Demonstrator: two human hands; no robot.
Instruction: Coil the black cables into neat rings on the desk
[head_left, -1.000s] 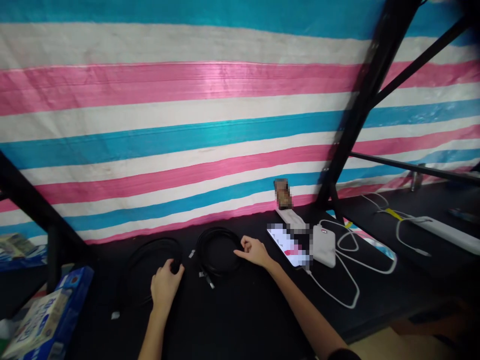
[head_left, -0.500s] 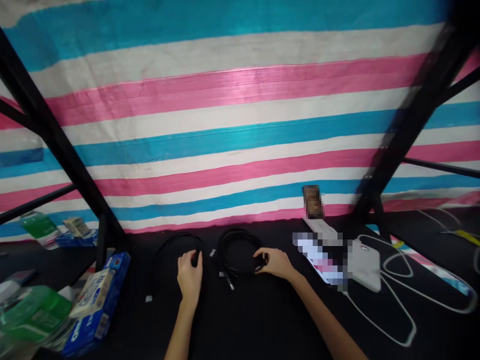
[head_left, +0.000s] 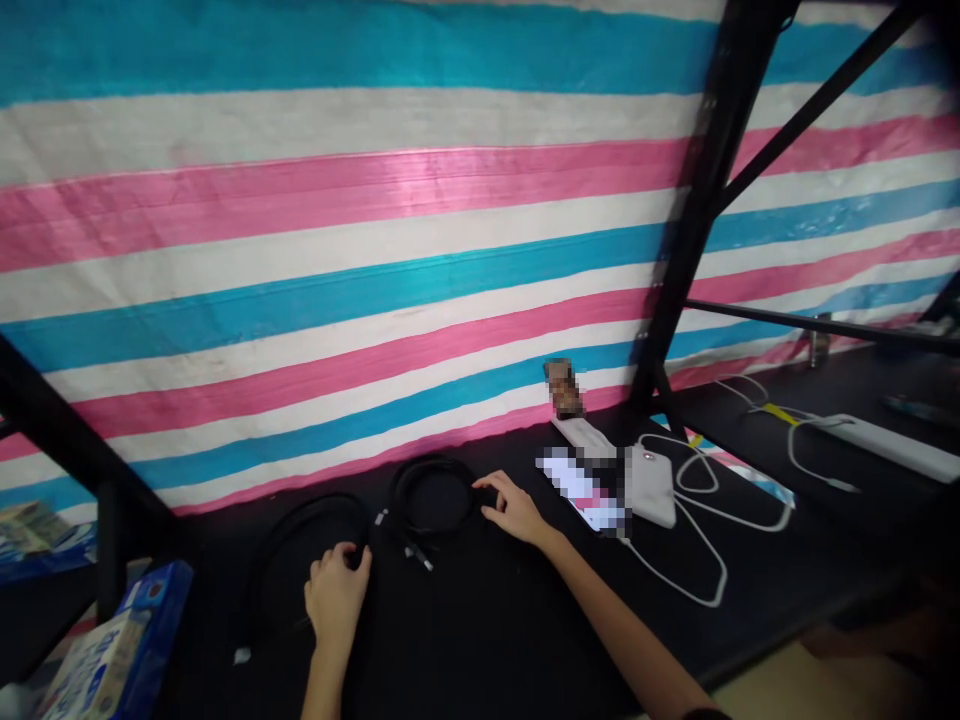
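Two black cables lie on the black tabletop. The left cable (head_left: 304, 507) forms a wide, loose loop ending at a pale connector (head_left: 241, 655). My left hand (head_left: 335, 597) is at the right side of this loop, its thumb and fingers curled round the cable; the exact contact is partly hidden. The right cable (head_left: 401, 487) is wound in a rounder coil, with a silver-tipped plug (head_left: 426, 562) at its front. At this coil's right edge is my right hand (head_left: 516, 508), thumb and forefinger apart, with no cable visibly gripped.
To the right lie a lit phone (head_left: 581, 490), a white power bank (head_left: 651, 485) and white charging cables (head_left: 712, 600). A white power strip (head_left: 900, 447) is farther right. Blue boxes (head_left: 161, 620) stand at left. Black metal posts (head_left: 686, 220) rise before a striped tarp (head_left: 420, 270).
The view has swung right, so the table's things sit farther left. My right thumb and forefinger have opened from the right coil's edge. My left hand stays at its loop.
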